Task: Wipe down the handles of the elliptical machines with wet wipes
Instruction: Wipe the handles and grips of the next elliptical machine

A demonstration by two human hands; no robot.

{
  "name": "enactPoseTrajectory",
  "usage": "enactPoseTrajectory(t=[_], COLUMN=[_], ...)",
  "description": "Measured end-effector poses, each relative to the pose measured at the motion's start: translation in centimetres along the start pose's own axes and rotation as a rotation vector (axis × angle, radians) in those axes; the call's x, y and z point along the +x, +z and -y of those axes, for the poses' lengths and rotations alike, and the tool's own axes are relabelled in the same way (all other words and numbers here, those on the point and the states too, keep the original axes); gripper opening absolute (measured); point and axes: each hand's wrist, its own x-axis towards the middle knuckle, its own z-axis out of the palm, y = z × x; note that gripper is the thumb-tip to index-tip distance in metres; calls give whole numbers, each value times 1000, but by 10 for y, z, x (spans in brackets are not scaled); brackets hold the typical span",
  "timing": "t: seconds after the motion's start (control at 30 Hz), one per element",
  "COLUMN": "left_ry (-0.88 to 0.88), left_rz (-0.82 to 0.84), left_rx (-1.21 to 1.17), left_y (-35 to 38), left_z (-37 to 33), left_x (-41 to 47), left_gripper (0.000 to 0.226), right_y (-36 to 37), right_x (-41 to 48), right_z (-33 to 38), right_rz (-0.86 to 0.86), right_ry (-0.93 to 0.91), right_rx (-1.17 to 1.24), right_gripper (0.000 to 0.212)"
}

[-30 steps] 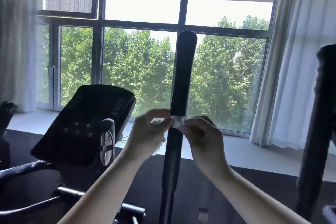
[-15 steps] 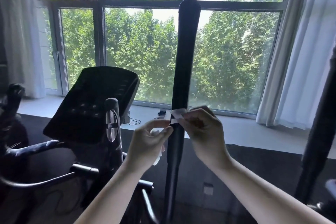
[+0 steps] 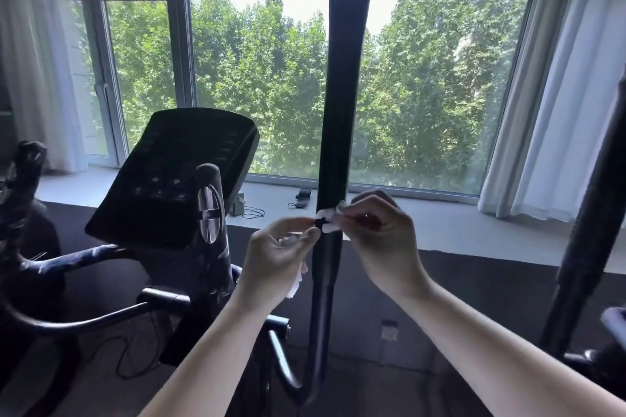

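My hands have slid lower along the handle (image 3: 339, 105). My left hand (image 3: 276, 264) curls round a wad of wipe. My right hand (image 3: 379, 240) pinches a wipe (image 3: 328, 221) against the pole, beside the grip's bottom end.

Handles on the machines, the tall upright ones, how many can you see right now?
2. One tall handle stands at centre, where both hands hold a wet wipe around it; a second handle runs up the right edge, partly cut off. Others may lie out of frame.
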Motion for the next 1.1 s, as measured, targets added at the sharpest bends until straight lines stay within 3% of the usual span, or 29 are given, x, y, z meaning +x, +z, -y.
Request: enactPoseTrajectory(t=[0.1,0.27,0.43,0.63,0.83,0.97,1.1], left_ry=[-10,-23,7,173,332,446,623], left_rz=[1,-3,-49,46,5,-117,-290], left_rx=[2,26,54,11,4,41,-39], left_y=[0,-1,-6,5,7,2,6], left_z=[1,2,-11,-61,-101,-142,-196], left_x=[-2,-3,-8,-5,28,68,123], left_gripper=[16,22,19,8,3,8,8], right_y=[3,8,-6,-10,-18,-28,-32], right_x=[-34,-93,-60,9,62,109,155], right_z=[-8,-21,16,53,70,86,86], right_rz=[64,131,118,2,130,-32,-130], right_ry=[42,344,481,372,329,228,104], right_rx=[54,100,173,123,276,153,8], right_gripper=[11,14,12,12,19,15,40])
